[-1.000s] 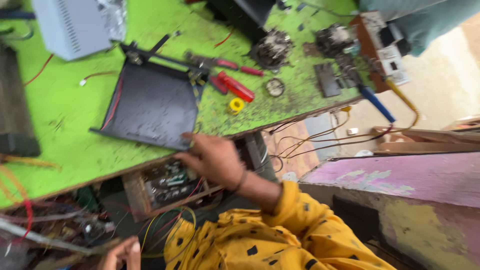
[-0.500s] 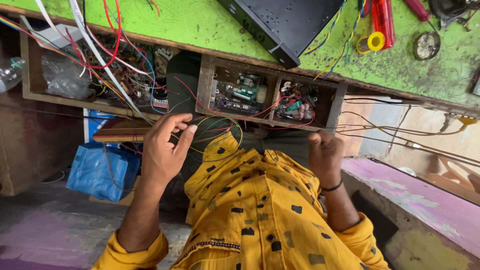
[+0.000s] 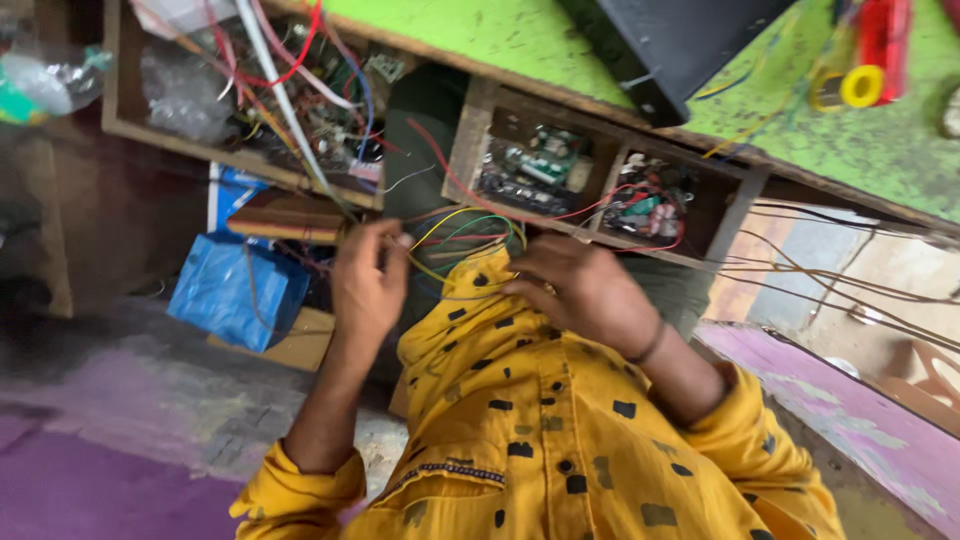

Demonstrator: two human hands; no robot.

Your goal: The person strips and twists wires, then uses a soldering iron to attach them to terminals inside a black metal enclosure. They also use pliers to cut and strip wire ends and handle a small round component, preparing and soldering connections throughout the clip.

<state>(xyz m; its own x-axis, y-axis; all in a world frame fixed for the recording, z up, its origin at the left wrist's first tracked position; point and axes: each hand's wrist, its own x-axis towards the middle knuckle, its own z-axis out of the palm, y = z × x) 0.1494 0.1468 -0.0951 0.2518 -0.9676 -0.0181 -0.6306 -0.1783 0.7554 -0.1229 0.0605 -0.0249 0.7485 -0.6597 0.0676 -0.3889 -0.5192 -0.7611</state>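
A loop of thin coloured wires (image 3: 470,232), yellow, green and red, hangs just below the green workbench (image 3: 470,35), above my lap in a yellow patterned garment (image 3: 560,430). My left hand (image 3: 365,285) pinches the loop's left end with its fingertips. My right hand (image 3: 585,290) lies knuckles-up on the garment, with its fingers curled around the right end of the same wires. Both hands sit in front of a wooden shelf (image 3: 470,140) under the bench, which holds circuit boards (image 3: 535,165).
A black flat case (image 3: 670,45) juts over the bench edge, with a yellow tape roll (image 3: 862,87) and red tool (image 3: 885,35) beside it. Tangled cables (image 3: 290,80) fill the left compartment. A blue bag (image 3: 235,290) lies on the floor; a purple ledge (image 3: 850,420) stands to the right.
The view has dropped from the bench top to the shelf below. Both hands have come together at the wire loop; the left now pinches it and the right has moved left onto it.
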